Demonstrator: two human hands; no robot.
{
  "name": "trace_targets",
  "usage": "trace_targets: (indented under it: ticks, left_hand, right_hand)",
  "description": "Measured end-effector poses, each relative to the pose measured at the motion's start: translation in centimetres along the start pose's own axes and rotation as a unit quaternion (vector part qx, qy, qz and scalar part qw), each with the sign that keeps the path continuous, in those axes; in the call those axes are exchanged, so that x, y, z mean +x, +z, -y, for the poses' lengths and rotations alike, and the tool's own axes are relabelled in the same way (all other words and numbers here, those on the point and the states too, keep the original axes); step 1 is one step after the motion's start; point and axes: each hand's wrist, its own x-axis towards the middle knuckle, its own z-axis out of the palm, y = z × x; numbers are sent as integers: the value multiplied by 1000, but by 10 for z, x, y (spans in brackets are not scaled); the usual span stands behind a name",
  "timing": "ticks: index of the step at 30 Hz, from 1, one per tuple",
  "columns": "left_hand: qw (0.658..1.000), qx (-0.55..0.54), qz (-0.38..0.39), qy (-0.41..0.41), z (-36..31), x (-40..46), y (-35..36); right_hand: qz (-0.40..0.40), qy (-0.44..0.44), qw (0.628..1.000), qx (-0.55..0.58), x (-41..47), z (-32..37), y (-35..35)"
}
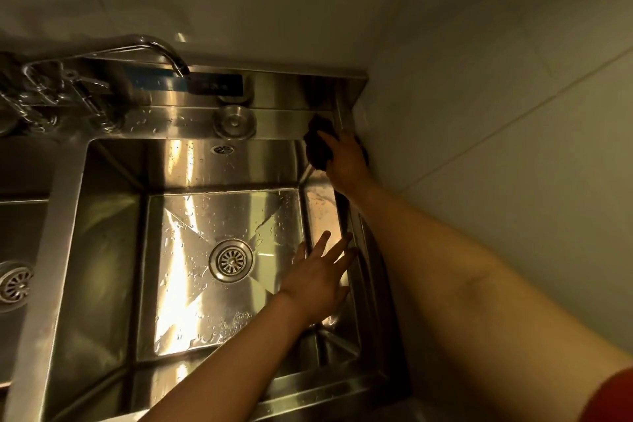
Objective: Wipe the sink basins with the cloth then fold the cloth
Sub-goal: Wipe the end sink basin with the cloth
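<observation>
A steel sink basin (pixel 113 250) fills the middle of the head view, wet with drops and with a round drain (pixel 231 260) in its floor. My right hand (pixel 346 158) grips a dark bunched cloth (pixel 317 144) against the basin's far right corner, on the rim by the wall. My left hand (pixel 322 267) reaches over the basin's right side with fingers straight and spread, fingertips at the right wall. It holds nothing. A second basin (pixel 20 216) shows partly at the left edge.
A curved tap (pixel 161 51) and metal fittings (pixel 58 92) stand at the back left. A round steel cap (pixel 234 120) sits on the back ledge under a dark control strip (pixel 205 84). Tiled walls close in behind and to the right.
</observation>
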Motion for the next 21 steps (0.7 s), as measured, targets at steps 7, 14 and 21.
trace_targets:
  ticks: [7,14,21]
  left_hand:
    - [1000,-16,12,23,-13,-33,17]
    - [994,-101,12,28,-16,-111,76]
    - [997,-53,-6,-60,10,-153,73]
  right_hand:
    - [-20,-2,1000,15,-108,-2,16]
    - [-4,34,999,25,-246,1,33]
    - [48,28,996,69,-306,43,55]
